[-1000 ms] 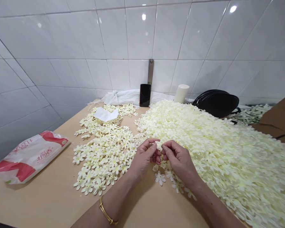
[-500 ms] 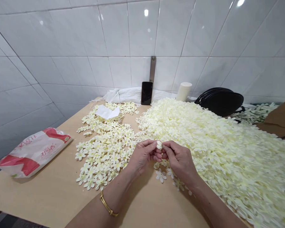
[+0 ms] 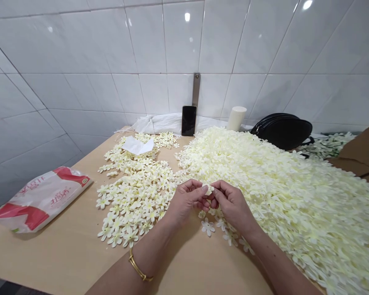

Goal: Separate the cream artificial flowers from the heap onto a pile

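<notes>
My left hand and my right hand meet above the table, fingertips pinched together on one small cream fabric flower. A gold bangle is on my left wrist. To the right lies a huge heap of cream flowers. To the left, separate flowers are spread out flat. A few loose flowers lie on the table just below my hands.
A red and white plastic packet lies at the table's left edge. A white tissue sits on the far flowers. At the tiled wall stand a black phone, a white cylinder, a white cloth and a black bag. Brown cardboard is at right.
Both hands stay pinched together on the flower with small finger movements. The view has shifted slightly.
</notes>
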`<state>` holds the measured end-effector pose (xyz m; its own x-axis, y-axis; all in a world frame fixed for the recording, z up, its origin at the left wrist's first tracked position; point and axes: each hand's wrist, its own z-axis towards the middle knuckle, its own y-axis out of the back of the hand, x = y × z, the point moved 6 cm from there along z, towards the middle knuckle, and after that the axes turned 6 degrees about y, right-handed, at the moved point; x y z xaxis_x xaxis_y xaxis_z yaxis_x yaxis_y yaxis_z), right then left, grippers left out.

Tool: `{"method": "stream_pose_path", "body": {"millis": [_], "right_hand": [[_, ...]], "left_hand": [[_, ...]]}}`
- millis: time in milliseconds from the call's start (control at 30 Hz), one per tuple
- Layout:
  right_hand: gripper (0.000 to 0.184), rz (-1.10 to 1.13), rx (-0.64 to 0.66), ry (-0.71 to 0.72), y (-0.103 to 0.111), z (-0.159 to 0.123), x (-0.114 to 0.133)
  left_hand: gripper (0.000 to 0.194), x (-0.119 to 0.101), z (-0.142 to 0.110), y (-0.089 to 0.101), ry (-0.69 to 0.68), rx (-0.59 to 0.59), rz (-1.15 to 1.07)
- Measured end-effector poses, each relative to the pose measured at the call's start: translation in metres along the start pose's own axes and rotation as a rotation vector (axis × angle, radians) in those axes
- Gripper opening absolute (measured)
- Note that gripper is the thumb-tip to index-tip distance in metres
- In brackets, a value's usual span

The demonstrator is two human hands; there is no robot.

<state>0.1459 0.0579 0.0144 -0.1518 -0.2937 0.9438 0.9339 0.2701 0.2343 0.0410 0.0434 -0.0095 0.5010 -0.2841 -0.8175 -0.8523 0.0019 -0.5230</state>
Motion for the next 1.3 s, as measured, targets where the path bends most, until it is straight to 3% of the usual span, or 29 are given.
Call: {"method": "stream_pose_path", "body": {"millis": [200, 400, 600, 800, 1033, 1300], "right_hand": [[0.021, 0.103, 0.021, -0.051, -0.001, 0.001, -0.005], [0.028, 0.214, -0.049, -0.028, 0.002, 0.002, -0.003], [0.024, 0.013, -0.118, 0.064, 0.007, 0.0, 0.009], [0.024, -0.073, -0.093, 0.052, 0.007, 0.001, 0.003], [0.018, -0.467, -0.163, 0.324, 0.002, -0.006, 0.019], [0.02, -0.435, -0.214, 0.24, 0.008, -0.004, 0.016]], "left_hand": [[0.02, -0.002, 0.002, 0.005, -0.047, -0.061, 0.022], [0.02, -0.006, 0.0, 0.007, -0.099, -0.104, 0.009], [0.017, -0.008, -0.003, 0.005, -0.144, -0.098, 0.127], [0.02, -0.005, -0.001, 0.006, -0.133, -0.089, 0.087], [0.027, -0.006, -0.006, -0.001, -0.116, -0.139, 0.248], [0.019, 0.0, -0.005, -0.004, -0.088, -0.081, 0.172]]}}
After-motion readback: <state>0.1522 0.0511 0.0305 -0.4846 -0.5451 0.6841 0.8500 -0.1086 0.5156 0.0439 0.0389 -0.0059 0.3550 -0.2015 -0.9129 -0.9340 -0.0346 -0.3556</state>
